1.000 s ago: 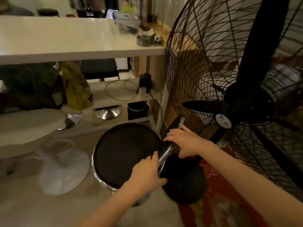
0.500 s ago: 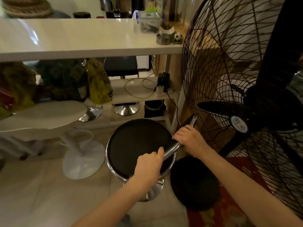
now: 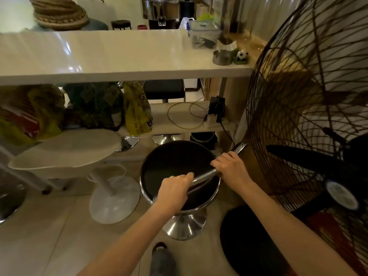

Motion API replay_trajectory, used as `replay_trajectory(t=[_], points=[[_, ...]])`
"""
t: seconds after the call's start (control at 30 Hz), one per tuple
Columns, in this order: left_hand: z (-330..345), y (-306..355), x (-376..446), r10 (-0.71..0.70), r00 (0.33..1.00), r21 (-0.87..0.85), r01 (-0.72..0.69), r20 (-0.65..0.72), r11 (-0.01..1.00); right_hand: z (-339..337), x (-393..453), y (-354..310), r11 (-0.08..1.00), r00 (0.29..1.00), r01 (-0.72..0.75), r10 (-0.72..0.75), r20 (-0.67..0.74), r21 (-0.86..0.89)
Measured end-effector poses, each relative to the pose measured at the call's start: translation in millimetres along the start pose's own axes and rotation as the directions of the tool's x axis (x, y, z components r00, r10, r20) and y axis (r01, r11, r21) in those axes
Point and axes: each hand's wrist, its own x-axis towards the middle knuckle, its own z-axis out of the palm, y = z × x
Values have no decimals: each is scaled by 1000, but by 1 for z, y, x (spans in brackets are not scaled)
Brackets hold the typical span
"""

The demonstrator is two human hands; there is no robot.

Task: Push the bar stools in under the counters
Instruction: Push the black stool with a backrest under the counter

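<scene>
A black round bar stool (image 3: 171, 162) with a chrome rim, chrome backrest bar and chrome flared base stands just in front of the white counter (image 3: 123, 62). My left hand (image 3: 175, 191) grips the near end of the chrome bar. My right hand (image 3: 231, 169) grips the same bar farther along, at the stool's right side. A white stool (image 3: 65, 150) with a white round base stands to the left, its seat partly under the counter's edge.
A large black floor fan (image 3: 310, 120) fills the right side, its round base (image 3: 251, 240) on the floor beside the stool. Under the counter are a shelf with bags (image 3: 137, 110), cables, and chrome stool bases. A shoe (image 3: 162, 259) shows below.
The black stool has moved forward, away from me and toward the counter, with both hands still on its chrome bar. The view has risen, showing more of the countertop.
</scene>
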Motion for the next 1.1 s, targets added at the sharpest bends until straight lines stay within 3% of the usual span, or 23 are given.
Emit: replay_trajectory(t=[0.7, 1.1], points=[[-20, -123, 173, 100, 995, 2, -100, -8, 995, 68, 178, 51, 986, 989, -110, 121, 86, -123], [-19, -203, 189, 308, 951, -22, -308, -12, 951, 67, 199, -6, 975, 982, -155, 169, 81, -158]])
